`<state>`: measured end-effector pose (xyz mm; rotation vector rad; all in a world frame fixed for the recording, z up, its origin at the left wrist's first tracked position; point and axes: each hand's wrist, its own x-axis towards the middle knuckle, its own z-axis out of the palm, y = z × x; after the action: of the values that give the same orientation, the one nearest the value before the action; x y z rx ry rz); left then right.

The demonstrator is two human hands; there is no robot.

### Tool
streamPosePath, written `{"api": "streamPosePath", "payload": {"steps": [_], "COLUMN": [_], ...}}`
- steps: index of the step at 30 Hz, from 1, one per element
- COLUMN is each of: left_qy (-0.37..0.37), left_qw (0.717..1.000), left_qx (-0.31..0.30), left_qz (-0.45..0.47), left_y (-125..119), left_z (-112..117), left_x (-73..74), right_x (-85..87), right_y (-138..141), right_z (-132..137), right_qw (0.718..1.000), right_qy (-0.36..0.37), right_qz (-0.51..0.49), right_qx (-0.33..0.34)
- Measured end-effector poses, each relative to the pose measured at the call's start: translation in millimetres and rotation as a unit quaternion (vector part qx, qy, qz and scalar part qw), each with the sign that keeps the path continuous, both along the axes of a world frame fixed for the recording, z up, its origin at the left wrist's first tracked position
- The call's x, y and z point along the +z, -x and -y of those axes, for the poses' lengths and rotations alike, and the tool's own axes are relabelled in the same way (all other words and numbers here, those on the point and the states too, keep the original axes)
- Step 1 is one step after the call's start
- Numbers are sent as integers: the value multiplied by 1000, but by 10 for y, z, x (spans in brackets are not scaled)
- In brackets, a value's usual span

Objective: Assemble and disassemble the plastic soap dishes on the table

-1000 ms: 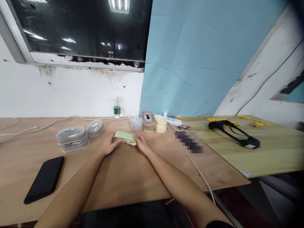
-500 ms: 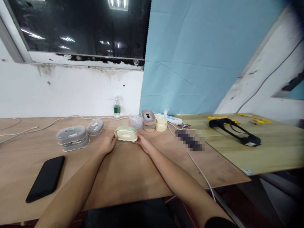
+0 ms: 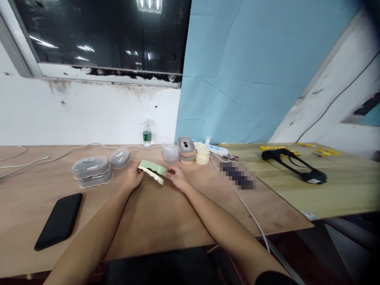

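A flat oval part, green on one face and cream on the other (image 3: 152, 169), is held just above the wooden table (image 3: 160, 213) between both hands. My left hand (image 3: 133, 177) grips its left end with curled fingers. My right hand (image 3: 176, 176) pinches its right end. The part is tilted, green face up and to the rear.
Grey lidded oval cases (image 3: 90, 171) and another (image 3: 120, 158) lie to the left. Stacked oval parts (image 3: 186, 150), cream discs (image 3: 202, 153), a clear cup (image 3: 170, 152) and a water bottle (image 3: 146, 133) stand behind. A black phone (image 3: 59, 220) lies at front left. A black strap (image 3: 292, 164) lies at right.
The oval part went from lying flat to standing on edge with its cream face toward me, and now tilts back with its green face up. Both hands stayed on its ends.
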<state>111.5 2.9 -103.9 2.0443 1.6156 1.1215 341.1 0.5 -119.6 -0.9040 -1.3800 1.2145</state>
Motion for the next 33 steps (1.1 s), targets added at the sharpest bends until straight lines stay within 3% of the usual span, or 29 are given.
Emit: {"api": "streamPosePath", "payload": {"steps": [9, 13, 17, 26, 33], "left_qy": [-18, -8, 4, -6, 8], "left_qw": [999, 999, 996, 994, 993], "left_qx": [-32, -21, -31, -65, -92], "left_qz": [0, -43, -80, -85, -76], "left_y": [79, 78, 67, 45, 11], "left_z": [-75, -65, -45, 4, 54], "left_x": [-140, -135, -113, -37, 26], "right_x": [128, 158, 176, 106, 90], "right_y": [-121, -199, -243, -177, -140], "right_z": [-28, -87, -112, -82, -110], "right_qw": [986, 963, 947, 977, 977], "right_qy": [-67, -77, -70, -8, 98], "right_qz": [-72, -155, -177, -123, -54], "right_qx": [-136, -208, -257, -173, -180]}}
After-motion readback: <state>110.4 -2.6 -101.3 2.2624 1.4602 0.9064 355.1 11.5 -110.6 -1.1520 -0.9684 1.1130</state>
